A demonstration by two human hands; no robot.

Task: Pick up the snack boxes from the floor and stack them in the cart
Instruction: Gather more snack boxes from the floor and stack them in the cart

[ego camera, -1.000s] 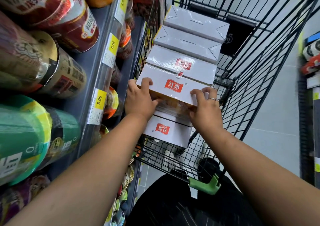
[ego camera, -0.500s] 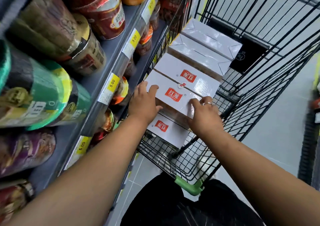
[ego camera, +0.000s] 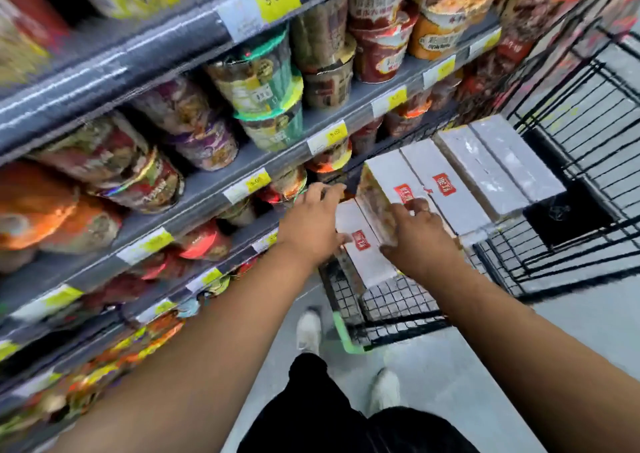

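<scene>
Left hand (ego camera: 311, 225), fingers spread, has come off the top snack box (ego camera: 388, 172) just to its right; right hand (ego camera: 420, 241) still hooks that box's near edge. I judge it seated in the cart (ego camera: 401, 300), release next.

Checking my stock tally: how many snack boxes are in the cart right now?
5. A row of four: the farthest box, second box, third box and fourth box. The lower box sits nearest. Others may be hidden beneath.
</scene>
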